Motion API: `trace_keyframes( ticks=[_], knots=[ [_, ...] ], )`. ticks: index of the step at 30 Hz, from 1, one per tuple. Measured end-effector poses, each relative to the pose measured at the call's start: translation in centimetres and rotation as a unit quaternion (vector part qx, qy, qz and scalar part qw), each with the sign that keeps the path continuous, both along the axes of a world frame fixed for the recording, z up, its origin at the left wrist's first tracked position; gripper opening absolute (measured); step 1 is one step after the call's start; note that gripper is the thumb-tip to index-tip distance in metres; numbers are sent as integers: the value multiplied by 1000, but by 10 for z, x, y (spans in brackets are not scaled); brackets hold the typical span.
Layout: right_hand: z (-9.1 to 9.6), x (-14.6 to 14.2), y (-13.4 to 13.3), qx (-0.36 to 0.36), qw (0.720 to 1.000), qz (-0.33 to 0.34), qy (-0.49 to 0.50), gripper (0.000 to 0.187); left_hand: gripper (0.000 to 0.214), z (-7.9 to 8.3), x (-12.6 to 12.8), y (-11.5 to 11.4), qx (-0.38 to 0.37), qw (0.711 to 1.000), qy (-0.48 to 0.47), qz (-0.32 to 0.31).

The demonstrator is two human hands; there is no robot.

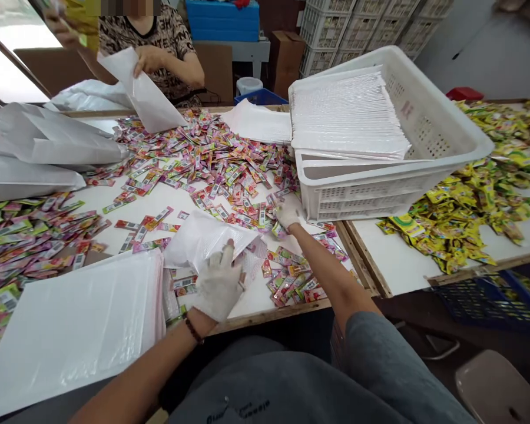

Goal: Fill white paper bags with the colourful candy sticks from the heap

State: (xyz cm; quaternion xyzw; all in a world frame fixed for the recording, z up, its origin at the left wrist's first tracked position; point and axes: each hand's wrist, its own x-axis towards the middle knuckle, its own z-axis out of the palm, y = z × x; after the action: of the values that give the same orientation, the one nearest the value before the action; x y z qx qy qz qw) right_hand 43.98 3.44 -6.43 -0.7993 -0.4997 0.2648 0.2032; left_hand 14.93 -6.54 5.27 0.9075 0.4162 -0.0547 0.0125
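A person in thin white gloves works at a white table (156,200) strewn with small, slim, colourful packets (229,171). The left hand (221,282) lies on a white envelope (205,235) near the table's front edge, its fingers against the open end, where bubble lining shows. The right hand (289,213) reaches down among the packets, just beside a white plastic crate (362,191). Both gloves are a little blurred, so I cannot tell whether either hand's fingers are closed on anything. A stack of flat envelopes (92,312) sits at lower left; a tight row of envelopes (344,118) fills much of the crate. Yellow packets (454,218) are heaped to the right. Across the table, another person (in a patterned shirt (176,44)) holds up a white paper bag or envelope (141,94).
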Motion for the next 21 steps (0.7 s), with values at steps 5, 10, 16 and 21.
trace_keyframes(
  ticks=[5, 10, 16, 21],
  knots=[
    [13, 38, -38, 60, 989, -86, 107, 39, 43, 14, 15, 26, -35, 993, 101, 48],
    [17, 24, -36, 2, 999, -12, 45, 42, 52, 18, 17, 31, -80, 986, 135, 51],
    [-4, -19, -5, -120, 971, 131, -162, 96, 39, 3, 14, 23, -57, 989, 125, 51],
    [-22, -18, -16, -84, 987, 84, -104, 49, 44, 0, 8, 26, -48, 989, 133, 37]
  ],
)
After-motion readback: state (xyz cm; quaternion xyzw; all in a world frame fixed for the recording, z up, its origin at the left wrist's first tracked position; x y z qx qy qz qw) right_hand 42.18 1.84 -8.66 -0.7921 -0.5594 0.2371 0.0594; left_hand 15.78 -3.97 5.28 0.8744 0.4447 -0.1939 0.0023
